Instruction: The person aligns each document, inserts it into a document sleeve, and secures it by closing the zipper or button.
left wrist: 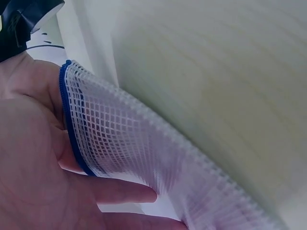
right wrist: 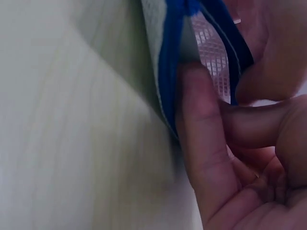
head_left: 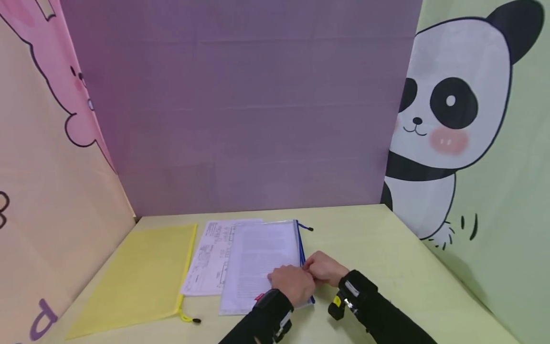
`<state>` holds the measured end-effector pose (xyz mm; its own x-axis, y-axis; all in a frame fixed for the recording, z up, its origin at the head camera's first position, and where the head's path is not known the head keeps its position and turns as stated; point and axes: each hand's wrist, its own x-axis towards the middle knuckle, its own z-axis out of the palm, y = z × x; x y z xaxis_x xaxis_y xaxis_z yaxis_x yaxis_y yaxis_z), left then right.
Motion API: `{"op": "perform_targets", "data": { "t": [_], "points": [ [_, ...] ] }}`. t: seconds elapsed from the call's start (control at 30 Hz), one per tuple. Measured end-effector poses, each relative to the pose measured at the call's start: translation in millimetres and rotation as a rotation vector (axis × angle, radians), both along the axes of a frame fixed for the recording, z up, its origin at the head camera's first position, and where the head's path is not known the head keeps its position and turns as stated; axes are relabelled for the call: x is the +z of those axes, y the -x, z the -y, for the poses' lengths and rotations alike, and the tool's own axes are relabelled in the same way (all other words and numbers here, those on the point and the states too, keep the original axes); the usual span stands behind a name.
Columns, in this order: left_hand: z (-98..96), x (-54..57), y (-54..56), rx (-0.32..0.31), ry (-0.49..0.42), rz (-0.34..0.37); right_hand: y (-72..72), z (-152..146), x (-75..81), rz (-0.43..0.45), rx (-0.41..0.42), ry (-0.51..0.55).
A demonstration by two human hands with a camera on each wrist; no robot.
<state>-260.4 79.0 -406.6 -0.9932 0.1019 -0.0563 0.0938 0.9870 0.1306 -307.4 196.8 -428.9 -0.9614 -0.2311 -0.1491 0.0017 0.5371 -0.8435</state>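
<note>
A clear mesh zipper pouch (head_left: pixel 262 253) with a blue zipper edge (head_left: pixel 299 243) lies on the table, printed pages showing through it. At its right edge, my left hand (head_left: pixel 293 285) holds the mesh side, the blue band passing between thumb and fingers in the left wrist view. Close beside it, my right hand (head_left: pixel 325 268) pinches the edge. In the right wrist view the blue bands (right wrist: pixel 165 72) stand apart, and a right fingertip (right wrist: pixel 196 91) lies between them. A printed sheet (head_left: pixel 210 260) with diagrams lies partly under the pouch's left side.
A yellow zipper pouch (head_left: pixel 137 277) lies flat at the left, its yellow cord (head_left: pixel 185 317) with a dark tip toward the front. A blue cord (head_left: pixel 306 227) sticks out at the mesh pouch's top right corner. A purple panel (head_left: pixel 258 105) stands behind the table (head_left: pixel 412 286).
</note>
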Motion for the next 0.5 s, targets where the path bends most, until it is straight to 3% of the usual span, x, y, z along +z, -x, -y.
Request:
{"op": "perform_targets", "data": {
  "t": [0.27, 0.5],
  "points": [
    [1.3, 2.9, -3.2, 0.038, -0.049, -0.005, 1.1, 0.8, -0.2, -0.032, 0.040, -0.048],
    [0.5, 2.7, -0.2, 0.017, -0.023, 0.013, 0.9, 0.3, -0.5, -0.034, 0.037, -0.050]
  ]
}}
